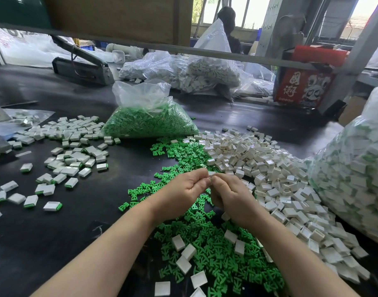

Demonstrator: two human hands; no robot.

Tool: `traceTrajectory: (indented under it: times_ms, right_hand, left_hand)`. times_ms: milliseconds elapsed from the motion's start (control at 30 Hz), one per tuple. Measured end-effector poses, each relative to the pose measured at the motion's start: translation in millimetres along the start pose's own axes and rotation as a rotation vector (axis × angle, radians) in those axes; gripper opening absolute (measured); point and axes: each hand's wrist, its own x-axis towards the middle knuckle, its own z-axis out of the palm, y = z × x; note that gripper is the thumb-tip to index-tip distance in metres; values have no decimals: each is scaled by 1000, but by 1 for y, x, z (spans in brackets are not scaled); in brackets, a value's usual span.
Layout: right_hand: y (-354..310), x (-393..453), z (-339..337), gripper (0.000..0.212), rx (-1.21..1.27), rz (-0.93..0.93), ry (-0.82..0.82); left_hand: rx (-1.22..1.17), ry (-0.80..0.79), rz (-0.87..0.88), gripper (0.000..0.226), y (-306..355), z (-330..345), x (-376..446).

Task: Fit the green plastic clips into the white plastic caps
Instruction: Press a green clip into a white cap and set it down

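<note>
Black worktop is spread with green clips and white caps. One white cap is pinched between left hand and right hand, fingertips meeting; clip there barely visible, axis can't be told.

Loose green clips mid-table — white caps heaped just right, touching.

Bright daylight from blown-out rear windows, soft shadows, glare on plastic bags, wide-angle bending at edges
</note>
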Motion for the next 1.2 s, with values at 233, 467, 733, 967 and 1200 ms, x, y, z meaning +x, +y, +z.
traceTrajectory:
  times_ms: [233, 467, 733, 967, 1200]
  right_hand:
    - [-3, -2, -3, 31, 47, 11, -47]
    - [-5, -3, -2, 36, -2, 8, -29]
    - [-6, -3, -1, 27, -85, -13, -44]
    - [-10, -3, 1, 25, -191, 9, -40]
    - [-11, -3, 9, 5, -592, -15, -34]
  left_hand:
    - [-70, -40, -46, 33, 7, 1, -2]
    - [-126, -40, -15, 38, 7, 4, -2]
    - [-55, -53, 5, 50, 9, 0, -3]
    - [-27, -8, 4, 23, 0, 4, -2]
    - [18, 92, -9, 25, -3, 3, -1]
